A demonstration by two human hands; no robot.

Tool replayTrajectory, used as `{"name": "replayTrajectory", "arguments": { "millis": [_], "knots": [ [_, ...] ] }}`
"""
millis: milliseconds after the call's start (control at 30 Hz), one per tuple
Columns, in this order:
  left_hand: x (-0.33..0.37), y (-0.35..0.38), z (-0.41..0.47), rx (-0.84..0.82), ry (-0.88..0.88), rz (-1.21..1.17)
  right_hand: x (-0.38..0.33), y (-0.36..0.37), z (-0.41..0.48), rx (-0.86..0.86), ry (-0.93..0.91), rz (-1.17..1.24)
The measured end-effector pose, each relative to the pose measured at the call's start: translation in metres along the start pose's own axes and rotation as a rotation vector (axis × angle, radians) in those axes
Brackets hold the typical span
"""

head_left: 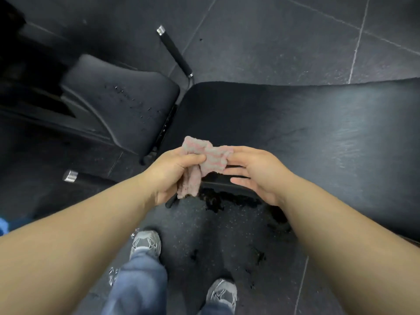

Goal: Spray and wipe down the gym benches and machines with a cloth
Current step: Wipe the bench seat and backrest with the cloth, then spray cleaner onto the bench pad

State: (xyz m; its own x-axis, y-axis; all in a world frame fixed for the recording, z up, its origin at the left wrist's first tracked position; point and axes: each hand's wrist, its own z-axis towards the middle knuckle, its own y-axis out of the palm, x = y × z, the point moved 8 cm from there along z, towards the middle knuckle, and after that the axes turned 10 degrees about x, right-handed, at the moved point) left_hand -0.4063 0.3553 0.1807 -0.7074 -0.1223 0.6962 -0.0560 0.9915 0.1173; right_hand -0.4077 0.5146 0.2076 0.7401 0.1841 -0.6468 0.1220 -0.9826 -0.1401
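two hands meet over the near edge of the bench, and both have hold of the cloth (205, 159). my left hand (179, 171) grips it in a fist, thumb pressed across the top, with one bunched end hanging down below the palm. my right hand (256, 171) pinches the cloth's right edge at the thumb tip and a fingertip; its other fingers lie loose and nearly straight underneath. the cloth is pink and grey striped, crumpled, held in the air just above the near edge of the long padded surface (318, 133), not resting on it.

that black surface runs off to the right and shows pale sheen streaks across its middle. to its left sits the angled seat pad (127, 105), dotted with small droplets. a black bar with a chrome end cap (175, 51) rises behind the gap between the two pads, and a second chrome-capped bar (71, 176) shows low on the left, beside my left forearm.

below the hands the dark speckled floor (181, 223) carries wet black patches (218, 198) just under the surface's near edge. my grey shoes (146, 243) and blue jeans (141, 280) stand on it.
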Motion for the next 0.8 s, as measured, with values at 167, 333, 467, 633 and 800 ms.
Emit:
{"name": "replayTrajectory", "arguments": {
  "millis": [167, 333, 467, 633, 800],
  "knots": [
    [-0.077, -0.054, -0.035, 0.186, -0.089, -0.194, 0.04, 0.047, -0.007, -0.152, 0.06, -0.209],
    [-0.165, -0.149, -0.09, 0.491, -0.177, -0.334, 0.088, 0.127, -0.012, -0.19, 0.073, -0.402],
    [-0.223, -0.242, -0.144, 0.659, -0.227, -0.232, 0.139, 0.234, -0.024, -0.312, 0.032, -0.605],
    [-0.278, -0.341, -0.19, 0.84, -0.225, -0.062, 0.199, 0.365, -0.037, -0.429, -0.179, -0.897],
    [-0.342, -0.456, -0.193, 0.862, -0.28, 0.415, 0.245, 0.486, -0.031, -0.403, -0.434, -1.087]
  ]
}}
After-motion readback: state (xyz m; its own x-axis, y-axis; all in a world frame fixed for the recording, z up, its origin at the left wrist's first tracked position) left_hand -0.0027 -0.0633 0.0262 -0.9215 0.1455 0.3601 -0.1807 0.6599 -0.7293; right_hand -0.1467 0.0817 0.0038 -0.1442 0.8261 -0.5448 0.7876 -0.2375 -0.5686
